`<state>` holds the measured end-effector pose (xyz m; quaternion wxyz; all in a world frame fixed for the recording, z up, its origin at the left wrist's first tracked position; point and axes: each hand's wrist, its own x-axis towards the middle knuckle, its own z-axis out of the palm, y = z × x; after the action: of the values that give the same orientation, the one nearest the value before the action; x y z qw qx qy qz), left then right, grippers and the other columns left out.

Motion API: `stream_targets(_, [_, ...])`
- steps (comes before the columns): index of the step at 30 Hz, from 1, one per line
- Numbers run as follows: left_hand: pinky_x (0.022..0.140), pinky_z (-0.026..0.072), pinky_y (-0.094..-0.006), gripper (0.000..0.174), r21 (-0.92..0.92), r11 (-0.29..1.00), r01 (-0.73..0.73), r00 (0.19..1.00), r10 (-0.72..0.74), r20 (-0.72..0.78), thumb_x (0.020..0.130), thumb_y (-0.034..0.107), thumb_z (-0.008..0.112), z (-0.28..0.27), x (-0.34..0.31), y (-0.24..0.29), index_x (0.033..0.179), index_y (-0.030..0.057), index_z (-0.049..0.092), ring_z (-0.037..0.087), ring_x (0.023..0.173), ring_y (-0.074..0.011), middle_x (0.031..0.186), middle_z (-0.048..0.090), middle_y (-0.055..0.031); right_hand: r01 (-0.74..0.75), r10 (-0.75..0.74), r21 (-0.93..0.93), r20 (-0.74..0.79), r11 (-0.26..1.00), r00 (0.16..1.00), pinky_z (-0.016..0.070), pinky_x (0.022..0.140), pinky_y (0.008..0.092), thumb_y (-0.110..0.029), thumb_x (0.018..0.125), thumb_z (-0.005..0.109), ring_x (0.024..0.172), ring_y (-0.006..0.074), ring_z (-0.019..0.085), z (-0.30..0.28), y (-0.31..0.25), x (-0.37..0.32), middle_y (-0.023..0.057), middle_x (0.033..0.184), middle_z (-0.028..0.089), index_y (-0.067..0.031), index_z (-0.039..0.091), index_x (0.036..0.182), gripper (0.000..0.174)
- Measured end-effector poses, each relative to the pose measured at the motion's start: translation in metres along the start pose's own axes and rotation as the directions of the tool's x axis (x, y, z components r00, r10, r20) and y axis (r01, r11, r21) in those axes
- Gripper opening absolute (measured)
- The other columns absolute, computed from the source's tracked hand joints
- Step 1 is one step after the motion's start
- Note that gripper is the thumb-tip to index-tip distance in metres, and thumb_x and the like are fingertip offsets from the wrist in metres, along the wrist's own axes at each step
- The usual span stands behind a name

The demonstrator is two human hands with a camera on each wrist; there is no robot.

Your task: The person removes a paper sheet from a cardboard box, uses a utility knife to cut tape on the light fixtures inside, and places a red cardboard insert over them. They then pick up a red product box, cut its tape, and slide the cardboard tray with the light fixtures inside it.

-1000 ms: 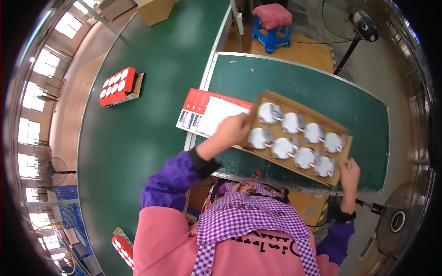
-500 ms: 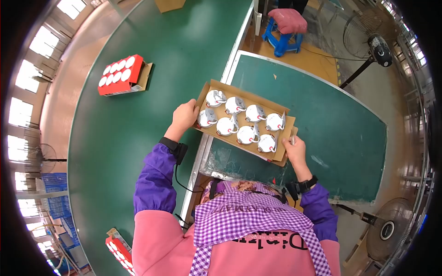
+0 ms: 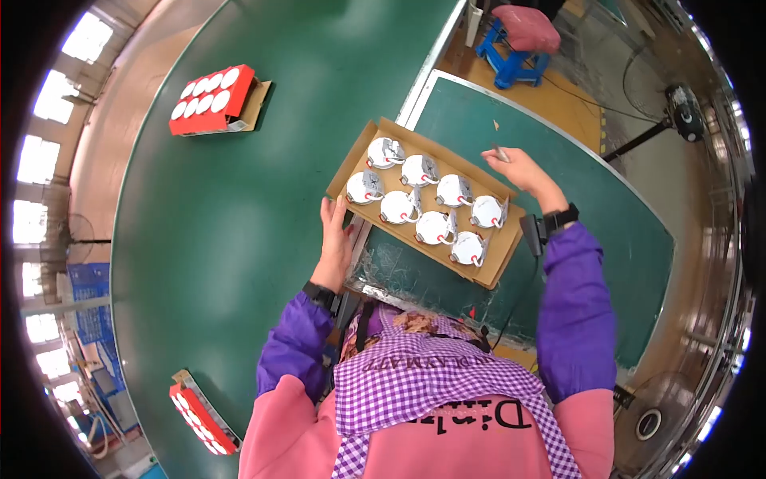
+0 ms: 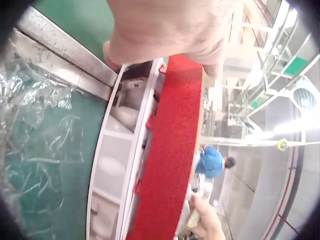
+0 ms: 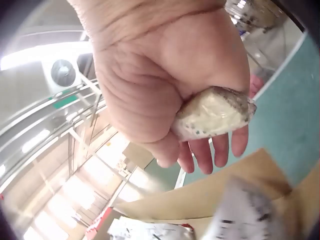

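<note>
Left hand (image 3: 336,243) grips the box (image 3: 503,251). Right hand (image 3: 520,171) holds a small tool (image 5: 214,115). Lamps (image 3: 435,227) lie between both hands.

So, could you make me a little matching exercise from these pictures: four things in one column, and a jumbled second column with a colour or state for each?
Things:
1. Open box
2. Stool
3. Apron
4. Right fingers

Colours and states:
A. Purple-and-white checks
B. Gripping a pale item
C. Contains two rows of white discs
D. Blue, with a pink cushion on top

Right pairs: 1-C, 2-D, 3-A, 4-B
</note>
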<state>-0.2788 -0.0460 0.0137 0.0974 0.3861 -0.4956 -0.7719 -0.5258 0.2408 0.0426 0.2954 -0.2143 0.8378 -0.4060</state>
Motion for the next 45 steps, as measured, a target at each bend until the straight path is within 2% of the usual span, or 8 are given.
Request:
stream_targets(8, [0.092, 0.0341, -0.0325, 0.050, -0.096, 0.995, -0.034, 0.990, 0.047, 0.134, 0.088, 0.046, 0.054, 0.033, 0.043, -0.002, 0.126, 0.0154, 0.043, 0.045, 0.108, -0.0118, 0.119, 0.049, 0.0022, -0.197, 0.173, 0.073, 0.250, 0.978, 0.952, 0.0421, 0.065, 0.0263, -0.035, 0.093, 0.049, 0.074, 0.0086, 0.045, 0.009, 0.004, -0.022, -0.0017, 0.081, 0.058, -0.0006, 0.058, 0.102, 0.037])
stream_targets(20, [0.100, 0.0317, -0.0323, 0.056, 0.371, 0.921, -0.115, 0.904, -0.058, 0.424, 0.085, 0.041, 0.058, 0.182, 0.074, -0.011, 0.125, 0.0042, 0.045, 0.046, 0.116, -0.0193, 0.119, 0.054, -0.0107, -0.345, 0.438, 0.446, -0.120, 0.826, 0.891, 0.0462, 0.077, 0.0274, -0.027, 0.095, 0.048, 0.090, 0.0109, 0.055, 0.035, 0.058, -0.169, 0.0052, 0.104, 0.062, 0.0000, 0.052, 0.123, 0.039])
stream_targets(26, [0.106, 0.0259, -0.0371, 0.082, 0.441, 0.892, -0.100, 0.868, -0.139, 0.478, 0.079, 0.026, 0.068, 0.189, 0.093, -0.009, 0.142, 0.0050, 0.022, 0.034, 0.128, -0.0241, 0.133, 0.040, -0.0158, -0.526, 0.558, 0.189, -0.316, 0.830, 0.767, 0.0486, 0.076, 0.0294, -0.020, 0.091, 0.052, 0.091, 0.0191, 0.062, 0.004, -0.001, -0.154, 0.0126, 0.105, 0.064, -0.0010, 0.058, 0.113, 0.029])
stream_targets(28, [0.104, 0.0303, -0.0365, 0.084, 0.444, 0.862, -0.244, 0.870, -0.008, 0.493, 0.075, 0.021, 0.071, 0.194, 0.091, 0.001, 0.142, 0.0069, 0.023, 0.036, 0.127, -0.0242, 0.132, 0.041, -0.0158, -0.156, 0.176, 0.083, -0.558, 0.984, 0.811, 0.0484, 0.078, 0.0290, -0.013, 0.090, 0.053, 0.091, 0.0222, 0.063, -0.003, -0.009, -0.132, 0.0152, 0.103, 0.064, -0.0018, 0.059, 0.108, 0.023])
stream_targets(33, [0.096, 0.0407, -0.0332, 0.085, 0.499, 0.543, -0.675, 0.667, 0.161, 0.727, 0.067, 0.011, 0.076, 0.198, 0.092, 0.023, 0.140, 0.0101, 0.031, 0.044, 0.119, -0.0232, 0.127, 0.046, -0.0157, 0.206, -0.107, 0.164, -0.472, 0.965, 0.875, 0.0481, 0.072, 0.0321, -0.011, 0.090, 0.053, 0.083, 0.0241, 0.065, 0.005, -0.045, -0.041, 0.0130, 0.090, 0.066, -0.0053, 0.061, 0.108, 0.021])
stream_targets(35, [0.092, 0.0440, -0.0317, 0.078, 0.542, 0.639, -0.546, 0.711, 0.012, 0.703, 0.067, 0.009, 0.076, 0.199, 0.090, 0.023, 0.135, 0.0069, 0.037, 0.050, 0.112, -0.0228, 0.122, 0.050, -0.0157, -0.034, 0.061, 0.228, -0.112, 0.973, 0.992, 0.0462, 0.055, 0.0261, -0.015, 0.091, 0.053, 0.070, 0.0122, 0.059, 0.006, -0.045, -0.016, 0.0082, 0.105, 0.065, -0.0044, 0.061, 0.109, 0.022])
stream_targets(39, [0.087, 0.0466, -0.0318, 0.067, 0.564, 0.621, -0.544, 0.720, 0.000, 0.694, 0.069, 0.007, 0.074, 0.198, 0.093, 0.020, 0.127, 0.0033, 0.041, 0.055, 0.104, -0.0219, 0.116, 0.053, -0.0137, -0.060, 0.047, -0.037, -0.281, 0.998, 0.959, 0.0429, 0.061, 0.0427, -0.020, 0.086, 0.056, 0.069, 0.0397, 0.056, 0.019, -0.036, -0.017, 0.0218, 0.074, 0.059, -0.0028, 0.062, 0.095, 0.020])
stream_targets(45, [0.080, 0.0476, -0.0344, 0.072, 0.528, 0.623, -0.578, 0.707, 0.059, 0.705, 0.065, 0.013, 0.074, 0.196, 0.093, 0.015, 0.128, 0.0040, 0.041, 0.056, 0.091, -0.0276, 0.108, 0.052, -0.0185, -0.273, 0.282, 0.074, -0.186, 0.959, 0.941, 0.0454, 0.063, 0.0408, -0.017, 0.085, 0.057, 0.073, 0.0379, 0.059, 0.024, -0.040, -0.042, 0.0210, 0.080, 0.062, -0.0043, 0.063, 0.101, 0.021])
